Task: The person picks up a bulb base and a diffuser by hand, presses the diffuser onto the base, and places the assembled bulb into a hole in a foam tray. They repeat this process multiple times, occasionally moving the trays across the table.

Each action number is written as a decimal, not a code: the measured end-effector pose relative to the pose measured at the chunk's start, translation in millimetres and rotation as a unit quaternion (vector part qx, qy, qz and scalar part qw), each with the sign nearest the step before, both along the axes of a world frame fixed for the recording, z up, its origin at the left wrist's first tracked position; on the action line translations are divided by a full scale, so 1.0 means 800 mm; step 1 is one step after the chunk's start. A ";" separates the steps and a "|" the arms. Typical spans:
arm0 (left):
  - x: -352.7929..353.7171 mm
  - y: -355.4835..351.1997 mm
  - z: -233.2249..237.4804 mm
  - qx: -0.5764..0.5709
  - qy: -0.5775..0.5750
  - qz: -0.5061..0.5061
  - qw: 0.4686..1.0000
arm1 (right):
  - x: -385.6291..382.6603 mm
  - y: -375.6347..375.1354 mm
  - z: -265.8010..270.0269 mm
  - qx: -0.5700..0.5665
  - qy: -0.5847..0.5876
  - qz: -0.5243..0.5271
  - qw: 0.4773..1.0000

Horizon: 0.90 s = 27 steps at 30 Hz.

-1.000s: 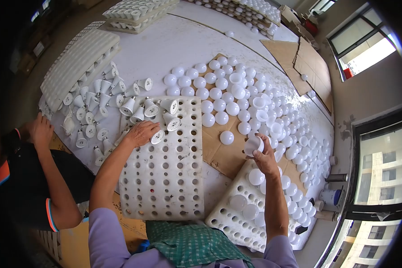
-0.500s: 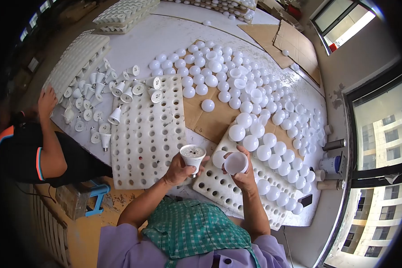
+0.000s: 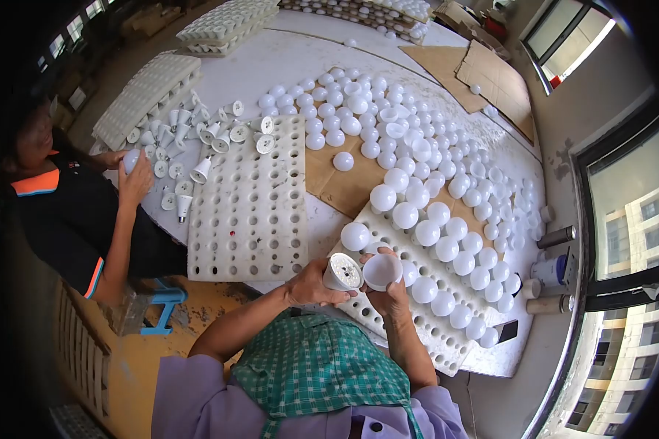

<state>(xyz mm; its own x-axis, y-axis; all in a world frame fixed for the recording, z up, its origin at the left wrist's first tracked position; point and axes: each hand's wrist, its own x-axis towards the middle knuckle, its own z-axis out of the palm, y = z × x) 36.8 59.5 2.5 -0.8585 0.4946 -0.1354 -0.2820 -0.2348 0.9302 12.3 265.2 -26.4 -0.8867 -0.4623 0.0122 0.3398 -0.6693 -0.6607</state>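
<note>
My left hand (image 3: pixel 313 284) is closed around a white LED bulb base (image 3: pixel 343 271), its round face with small components turned up and to the right. Close beside it, my right hand (image 3: pixel 392 293) grips a white bulb cover (image 3: pixel 381 271) by its side, the hollow opening facing me. The rims of the two parts are side by side in front of my chest. Just beyond my right hand lies a foam tray (image 3: pixel 370 320) with rows of holes, several round white bulbs (image 3: pixel 424 290) standing in it.
A second foam tray (image 3: pixel 249 212) lies to the left, with loose bulb bases (image 3: pixel 200 170) around its far end. Many white covers (image 3: pixel 343 161) spread over cardboard (image 3: pixel 329 183). At the left a co-worker (image 3: pixel 73 205) holds a white bulb. A phone (image 3: pixel 504 331) lies near the right edge.
My hands have brought the base and the cover closer together, the base tilting toward the cover. The co-worker has leaned into view, now holding a bulb.
</note>
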 end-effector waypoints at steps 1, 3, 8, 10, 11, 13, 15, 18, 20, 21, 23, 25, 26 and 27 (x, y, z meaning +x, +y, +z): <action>0.001 0.001 0.000 -0.011 -0.007 -0.006 1.000 | 0.001 0.001 0.000 0.001 0.001 0.001 1.000; 0.002 0.004 0.000 -0.015 -0.009 -0.009 1.000 | 0.003 0.002 0.000 0.001 0.001 0.000 1.000; 0.006 0.002 0.004 -0.030 -0.018 -0.021 0.999 | 0.004 0.014 0.007 0.099 0.034 0.013 0.994; 0.011 0.001 0.008 -0.071 -0.016 -0.024 0.997 | 0.003 0.022 0.022 0.194 0.100 0.028 0.975; 0.015 0.003 0.013 -0.070 -0.020 -0.022 0.997 | 0.003 0.028 0.030 0.285 0.167 0.042 0.943; 0.020 0.009 0.032 -0.092 0.035 -0.022 0.995 | 0.004 0.038 0.042 0.332 0.208 0.082 0.916; 0.022 0.008 0.021 -0.121 0.040 -0.043 0.991 | 0.009 0.046 0.053 0.405 0.311 0.127 0.850; 0.025 0.012 0.005 -0.238 0.127 -0.083 0.959 | 0.019 0.052 0.067 0.481 0.326 0.180 0.794; 0.023 0.014 0.006 -0.266 0.099 -0.132 0.950 | 0.024 0.050 0.073 0.509 0.339 0.192 0.768; 0.023 0.015 0.008 -0.265 0.098 -0.133 0.950 | 0.025 0.049 0.074 0.523 0.351 0.202 0.750; 0.023 0.016 0.015 -0.304 0.091 -0.163 0.934 | 0.027 0.045 0.080 0.537 0.364 0.213 0.731; 0.023 0.017 0.022 -0.318 0.094 -0.163 0.929 | 0.028 0.039 0.087 0.557 0.388 0.238 0.695; 0.023 0.017 0.024 -0.334 0.098 -0.163 0.923 | 0.029 0.039 0.085 0.557 0.387 0.237 0.695; 0.023 0.017 0.022 -0.334 0.099 -0.165 0.922 | 0.029 0.039 0.083 0.553 0.381 0.236 0.702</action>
<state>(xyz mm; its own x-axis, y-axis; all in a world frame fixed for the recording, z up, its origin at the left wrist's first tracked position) 55.1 72.7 19.7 -0.7165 0.5967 -0.3612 -0.0434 0.4786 0.8769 35.8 296.4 39.9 -0.5631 -0.8025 -0.1975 -0.3831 0.4653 -0.7980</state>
